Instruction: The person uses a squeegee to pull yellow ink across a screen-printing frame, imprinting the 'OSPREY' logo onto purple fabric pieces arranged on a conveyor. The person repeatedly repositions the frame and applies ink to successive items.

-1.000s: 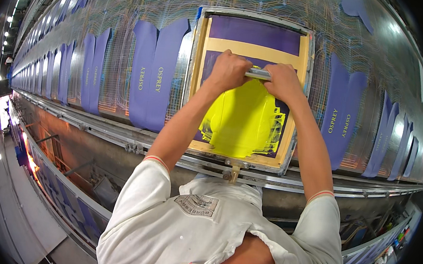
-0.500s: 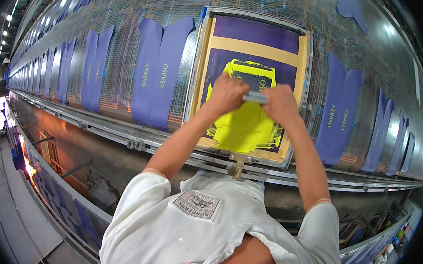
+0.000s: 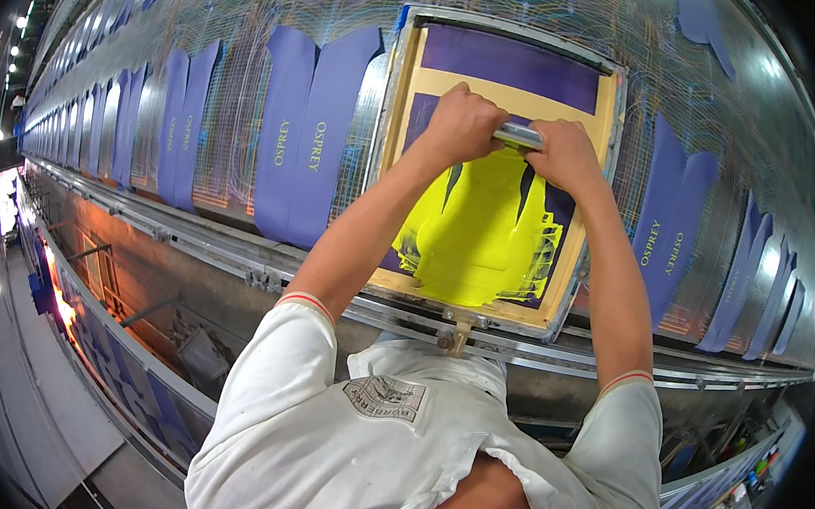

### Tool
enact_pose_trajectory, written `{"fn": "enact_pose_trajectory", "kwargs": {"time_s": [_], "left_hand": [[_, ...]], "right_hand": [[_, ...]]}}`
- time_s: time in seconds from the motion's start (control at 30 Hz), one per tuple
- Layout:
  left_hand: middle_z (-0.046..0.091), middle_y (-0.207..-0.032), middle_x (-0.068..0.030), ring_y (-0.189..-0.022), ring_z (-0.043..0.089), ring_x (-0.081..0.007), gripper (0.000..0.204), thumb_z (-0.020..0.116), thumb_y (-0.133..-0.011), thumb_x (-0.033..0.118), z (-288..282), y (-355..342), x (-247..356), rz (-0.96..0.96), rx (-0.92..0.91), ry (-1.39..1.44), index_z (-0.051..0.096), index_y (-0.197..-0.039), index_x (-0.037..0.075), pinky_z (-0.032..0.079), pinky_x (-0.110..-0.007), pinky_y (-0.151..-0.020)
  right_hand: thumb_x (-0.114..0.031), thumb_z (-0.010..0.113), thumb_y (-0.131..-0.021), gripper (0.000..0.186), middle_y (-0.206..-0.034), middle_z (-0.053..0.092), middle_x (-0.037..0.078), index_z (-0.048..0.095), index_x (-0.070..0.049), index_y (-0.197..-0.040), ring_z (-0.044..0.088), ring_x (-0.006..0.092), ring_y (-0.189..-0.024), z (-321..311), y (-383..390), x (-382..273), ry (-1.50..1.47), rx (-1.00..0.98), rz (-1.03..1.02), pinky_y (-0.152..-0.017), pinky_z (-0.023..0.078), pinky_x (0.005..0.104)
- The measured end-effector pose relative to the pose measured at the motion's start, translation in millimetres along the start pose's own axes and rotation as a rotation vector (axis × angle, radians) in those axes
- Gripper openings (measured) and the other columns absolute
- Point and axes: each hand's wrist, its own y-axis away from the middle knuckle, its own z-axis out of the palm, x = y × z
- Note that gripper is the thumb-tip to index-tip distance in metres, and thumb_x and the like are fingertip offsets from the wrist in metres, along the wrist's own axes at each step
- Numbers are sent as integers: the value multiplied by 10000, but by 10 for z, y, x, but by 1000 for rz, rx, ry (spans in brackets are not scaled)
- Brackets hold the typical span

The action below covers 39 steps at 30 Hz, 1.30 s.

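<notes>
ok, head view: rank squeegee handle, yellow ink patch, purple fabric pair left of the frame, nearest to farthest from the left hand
1. squeegee handle, gripped by the left hand.
2. yellow ink patch, just below, inside the frame.
3. purple fabric pair, leftward, outside the frame.

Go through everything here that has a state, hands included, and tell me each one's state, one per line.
Left hand: closed around the squeegee handle.
Right hand: closed around the same handle.
Squeegee: held on the screen, above the ink.
Screen frame: lying flat on the table.
Yellow ink: spread wet over the mesh.
Purple cloth pieces: laid flat, printed.
</notes>
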Motion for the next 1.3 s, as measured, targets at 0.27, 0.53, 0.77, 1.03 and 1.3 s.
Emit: {"fn": "enact_pose_trajectory", "kwargs": {"time_s": [0.27,0.53,0.77,1.03,1.3], "left_hand": [[649,-771,-15,-746,644,-238,208,812,-662,160,108,1470,852,-1,47,12,656,-798,153,434,-397,-753],[624,-854,-9,-859,609,-216,210,768,-657,138,123,1716,1021,7,138,15,647,-829,138,437,-384,-795],[661,-905,-12,-918,626,-223,246,785,-640,129,10,1759,954,-24,118,8,662,-853,136,443,-383,-836],[679,-884,2,-909,642,-220,358,856,-612,174,-550,2192,364,-60,156,58,696,-931,145,430,-388,-838],[664,-853,0,-849,641,-215,283,840,-659,188,-853,2829,-690,-92,171,3,681,-889,147,433,-393,-783]], "right_hand": [[-205,800,-753,258,-898,704,148,713,-90,-967,664,352,-886,436,1344,-791,-35,-45,-73,-888,479,481],[-389,739,-895,391,-1088,706,157,697,-60,-1102,665,358,-1012,424,1596,284,6,727,555,-867,513,452],[-452,640,-977,409,-852,673,143,678,-47,-937,625,330,-791,450,1593,667,-262,662,639,-737,474,438],[-422,631,-991,392,-806,657,113,653,-43,-892,615,311,-750,-187,1196,39,-142,808,473,-730,481,407],[-349,686,-957,342,-728,600,130,633,-27,-853,549,246,-679,1053,269,-1401,-381,712,609,-677,451,398]]}}
